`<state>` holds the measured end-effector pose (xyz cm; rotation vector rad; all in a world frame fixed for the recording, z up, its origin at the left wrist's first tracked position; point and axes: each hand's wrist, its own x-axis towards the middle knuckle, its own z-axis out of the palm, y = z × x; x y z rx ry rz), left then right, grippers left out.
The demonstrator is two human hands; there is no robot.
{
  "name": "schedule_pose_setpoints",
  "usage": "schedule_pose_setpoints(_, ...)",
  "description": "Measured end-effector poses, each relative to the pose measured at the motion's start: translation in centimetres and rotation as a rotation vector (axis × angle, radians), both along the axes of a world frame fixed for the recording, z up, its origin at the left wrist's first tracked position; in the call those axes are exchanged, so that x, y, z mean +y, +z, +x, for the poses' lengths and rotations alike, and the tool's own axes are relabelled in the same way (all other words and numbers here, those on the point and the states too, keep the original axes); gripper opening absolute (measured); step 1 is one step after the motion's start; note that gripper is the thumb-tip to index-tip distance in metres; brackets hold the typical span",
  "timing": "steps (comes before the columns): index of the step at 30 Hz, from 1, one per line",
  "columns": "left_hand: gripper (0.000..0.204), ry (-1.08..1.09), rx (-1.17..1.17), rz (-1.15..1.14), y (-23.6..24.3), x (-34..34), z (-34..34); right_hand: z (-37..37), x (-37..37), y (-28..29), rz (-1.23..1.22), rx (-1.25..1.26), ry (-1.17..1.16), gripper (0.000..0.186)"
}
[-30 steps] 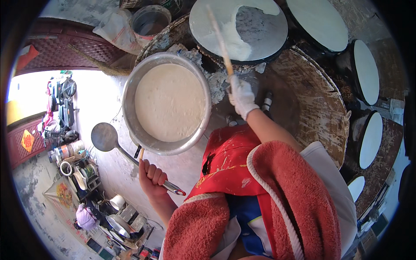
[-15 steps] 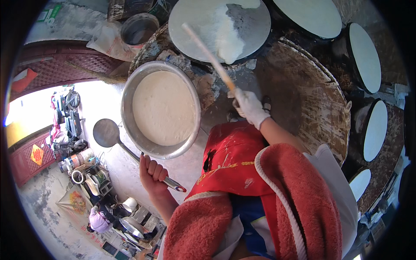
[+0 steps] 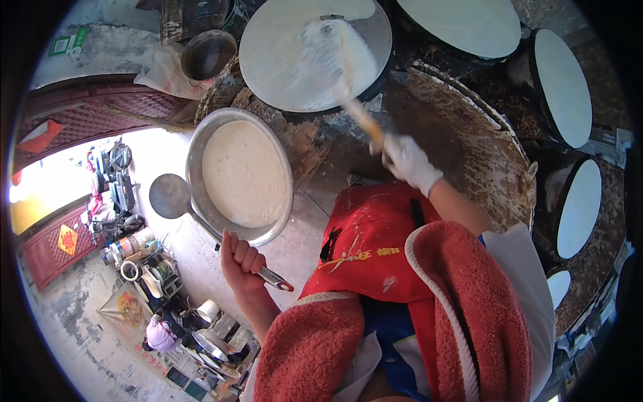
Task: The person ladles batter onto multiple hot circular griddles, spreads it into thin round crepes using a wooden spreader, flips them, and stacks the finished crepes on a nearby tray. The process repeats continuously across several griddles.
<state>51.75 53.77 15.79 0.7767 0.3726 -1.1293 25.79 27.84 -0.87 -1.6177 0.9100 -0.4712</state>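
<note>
My left hand (image 3: 242, 262) is closed around the handle of a metal ladle (image 3: 171, 195), whose round bowl hangs left of a large metal basin (image 3: 194, 157). Pale, creamy batter (image 3: 244, 173) fills much of that basin. A white glove covers my right hand (image 3: 410, 163), which grips a wooden-handled spreader (image 3: 362, 120). Its far end is smeared by motion over a round griddle (image 3: 380, 39) at the top. A pale layer coats most of this griddle, and a thick white streak of batter (image 3: 358, 63) lies around the spreader.
More round griddles with pale surfaces, such as one at right (image 3: 580, 208), curve around the right side. A rough, batter-crusted rim (image 3: 495, 167) stands beside my right arm. A dark pot (image 3: 207, 57) sits left of the worked griddle. A person in pink (image 3: 161, 335) is far off, lower left.
My right hand has moved to the right, and the spreader has swung from the griddle's left part to its right. White batter now covers more of the bare patch. The ladle stays beside the basin.
</note>
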Motion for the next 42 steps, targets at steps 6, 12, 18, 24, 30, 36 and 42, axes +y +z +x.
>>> schedule_pose_setpoints(6, 0.039, -0.013, -0.011, 0.022, 0.0, -2.3, -1.9, -7.4, -3.8, 0.7, 0.585, 0.122, -0.117, 0.043)
schedule_pose_setpoints(12, 0.039, -0.035, -0.043, 0.049, 0.3, -5.2, -4.3, -5.2, -9.9, -0.1, 0.345, 0.029, -0.047, 0.043)
schedule_pose_setpoints(18, 0.04, 0.033, -0.073, 0.132, 0.8, -7.6, -7.0, -10.9, -11.2, -1.7, 0.352, 0.297, 0.047, 0.048)
schedule_pose_setpoints(24, 0.04, 0.08, -0.075, 0.172, 1.6, -8.9, -9.2, -4.8, -21.8, -2.4, 0.126, 0.309, -0.012, 0.055)
schedule_pose_setpoints(30, 0.041, 0.055, -0.091, 0.204, 1.3, -9.6, -7.4, -0.7, -20.1, -0.3, -0.101, 0.439, 0.025, 0.054)
schedule_pose_setpoints(36, 0.04, -0.156, -0.214, 0.408, -1.5, -12.0, -3.9, -6.2, -11.7, -1.5, 0.155, 0.399, -0.348, 0.042)
schedule_pose_setpoints(42, 0.038, -0.73, 0.151, 0.073, -5.4, -20.4, -2.1, 1.8, -8.5, 0.2, -0.461, 0.645, -0.061, 0.025)
